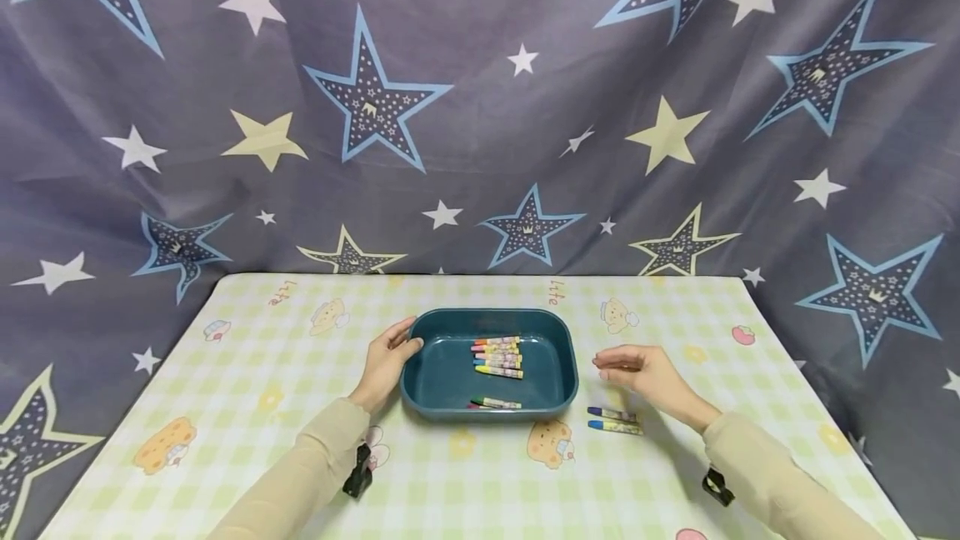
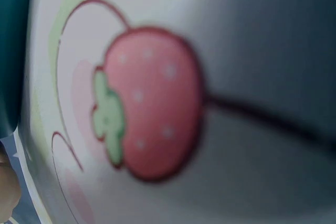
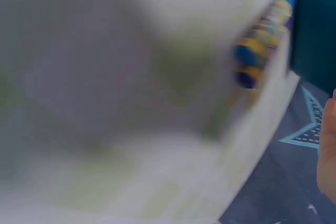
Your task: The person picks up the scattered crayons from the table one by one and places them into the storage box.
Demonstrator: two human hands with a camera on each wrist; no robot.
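Observation:
A dark teal rectangular basin [image 1: 487, 415] sits on the table in the head view. My left hand [image 1: 387, 362] holds its left wall, thumb at the rim and fingers along the outside. Inside, several crayons [image 1: 498, 357] lie in a loose row, orange at the far end and yellow at the near end. Closer to the front wall is a green crayon [image 1: 497, 402] with a reddish one partly hidden beside it. My right hand [image 1: 645, 372] hovers right of the basin, fingers loosely bent and holding nothing. Below it lie a dark blue crayon [image 1: 613, 414] and a blue crayon [image 1: 617, 427], side by side.
The table wears a green-and-white checked cloth [image 1: 247, 407] printed with cartoon figures. Behind it hangs a grey curtain [image 1: 480, 148] patterned with stars. Dark wrist straps [image 1: 358, 473] show under both sleeves. A printed strawberry [image 2: 155, 103] fills the left wrist view.

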